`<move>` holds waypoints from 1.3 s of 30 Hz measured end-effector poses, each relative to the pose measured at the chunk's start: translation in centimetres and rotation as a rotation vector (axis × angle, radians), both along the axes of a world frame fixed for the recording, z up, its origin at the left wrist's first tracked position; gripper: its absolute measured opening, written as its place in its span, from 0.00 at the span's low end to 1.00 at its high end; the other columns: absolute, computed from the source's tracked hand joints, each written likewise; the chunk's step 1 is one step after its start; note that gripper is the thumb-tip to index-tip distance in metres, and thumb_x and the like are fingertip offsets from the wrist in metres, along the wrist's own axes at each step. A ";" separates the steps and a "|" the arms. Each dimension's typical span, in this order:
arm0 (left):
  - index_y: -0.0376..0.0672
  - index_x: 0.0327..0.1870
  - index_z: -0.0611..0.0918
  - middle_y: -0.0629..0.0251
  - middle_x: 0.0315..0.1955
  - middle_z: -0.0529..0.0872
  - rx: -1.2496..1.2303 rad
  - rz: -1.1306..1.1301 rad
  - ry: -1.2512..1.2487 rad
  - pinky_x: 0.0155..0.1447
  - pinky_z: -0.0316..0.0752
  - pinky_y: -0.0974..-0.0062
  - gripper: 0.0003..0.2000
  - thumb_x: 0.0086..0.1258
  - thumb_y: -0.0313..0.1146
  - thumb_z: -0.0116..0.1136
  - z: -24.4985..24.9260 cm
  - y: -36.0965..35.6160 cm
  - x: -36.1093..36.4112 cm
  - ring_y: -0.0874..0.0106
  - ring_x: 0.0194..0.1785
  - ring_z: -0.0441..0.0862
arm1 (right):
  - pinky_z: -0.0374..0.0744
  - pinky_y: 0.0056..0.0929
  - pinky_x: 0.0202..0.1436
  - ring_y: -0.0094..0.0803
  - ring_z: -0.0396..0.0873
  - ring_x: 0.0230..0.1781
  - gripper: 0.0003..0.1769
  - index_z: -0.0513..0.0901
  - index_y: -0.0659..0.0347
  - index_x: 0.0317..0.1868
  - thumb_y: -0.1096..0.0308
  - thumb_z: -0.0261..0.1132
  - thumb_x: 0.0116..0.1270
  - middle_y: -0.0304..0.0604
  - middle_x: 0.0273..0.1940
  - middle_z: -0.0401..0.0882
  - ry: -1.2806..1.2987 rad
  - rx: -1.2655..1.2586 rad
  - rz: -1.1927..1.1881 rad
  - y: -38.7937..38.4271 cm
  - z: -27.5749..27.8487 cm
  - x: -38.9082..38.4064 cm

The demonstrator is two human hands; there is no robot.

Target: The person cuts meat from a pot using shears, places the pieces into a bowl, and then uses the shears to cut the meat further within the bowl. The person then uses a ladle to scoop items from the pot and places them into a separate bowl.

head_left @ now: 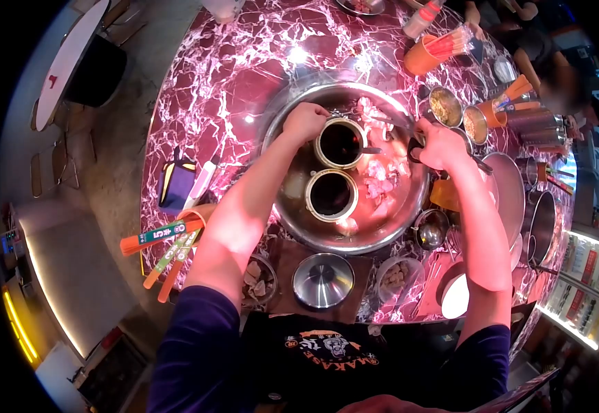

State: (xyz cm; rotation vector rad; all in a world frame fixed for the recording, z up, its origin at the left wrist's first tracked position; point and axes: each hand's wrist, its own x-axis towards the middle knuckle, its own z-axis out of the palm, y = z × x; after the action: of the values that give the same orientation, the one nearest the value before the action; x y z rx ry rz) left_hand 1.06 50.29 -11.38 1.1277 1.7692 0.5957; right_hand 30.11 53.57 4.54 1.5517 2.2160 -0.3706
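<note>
A wide metal basin (pixel 282 224) sits on the marbled table, with pale pieces of food (pixel 380 180) along its right side. Two round containers of dark liquid, an upper one (pixel 339 144) and a lower one (pixel 331 195), stand inside it. My left hand (pixel 305 122) is at the upper container's top left edge, fingers pinched together; what they hold is too small to name. On the basin's right rim, my right hand (pixel 441 146) is closed around dark-handled tongs (pixel 392 122), whose metal arms reach left over the food.
Metal bowls of food (pixel 444 107) and orange cups with utensils (pixel 423 56) stand at the right. A steel bowl (pixel 323 281) lies nearest my body. Packaged sticks (pixel 162 234) lean out at the left. Another person's arm (pixel 528 69) shows at the upper right.
</note>
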 end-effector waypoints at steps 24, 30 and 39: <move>0.35 0.50 0.88 0.70 0.33 0.87 0.167 -0.086 -0.281 0.40 0.75 0.79 0.11 0.72 0.30 0.60 -1.4 2.4 1.9 0.81 0.34 0.80 | 0.78 0.45 0.60 0.52 0.82 0.56 0.38 0.72 0.53 0.65 0.51 0.74 0.57 0.54 0.55 0.83 0.271 0.020 -0.219 -3.4 -5.2 -0.5; 0.36 0.47 0.89 0.66 0.33 0.90 0.176 -0.007 -0.353 0.42 0.77 0.75 0.11 0.71 0.30 0.61 -1.4 2.1 2.0 0.77 0.35 0.82 | 0.78 0.48 0.60 0.53 0.82 0.56 0.35 0.72 0.54 0.66 0.57 0.73 0.61 0.55 0.57 0.81 0.253 0.038 -0.180 -4.1 -6.1 -0.5; 0.38 0.49 0.89 0.71 0.24 0.84 0.164 0.130 -0.460 0.26 0.68 0.79 0.10 0.73 0.29 0.60 -2.8 2.4 1.5 0.81 0.22 0.74 | 0.79 0.50 0.55 0.57 0.82 0.50 0.23 0.80 0.54 0.59 0.66 0.70 0.62 0.56 0.48 0.84 0.515 0.058 -0.132 -4.6 -7.3 2.5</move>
State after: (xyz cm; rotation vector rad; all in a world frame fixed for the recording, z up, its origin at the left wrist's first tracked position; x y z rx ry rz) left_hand 2.51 52.66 -14.22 0.8963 1.4181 1.0070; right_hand 32.60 48.98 -2.75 1.7954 2.5167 -0.8331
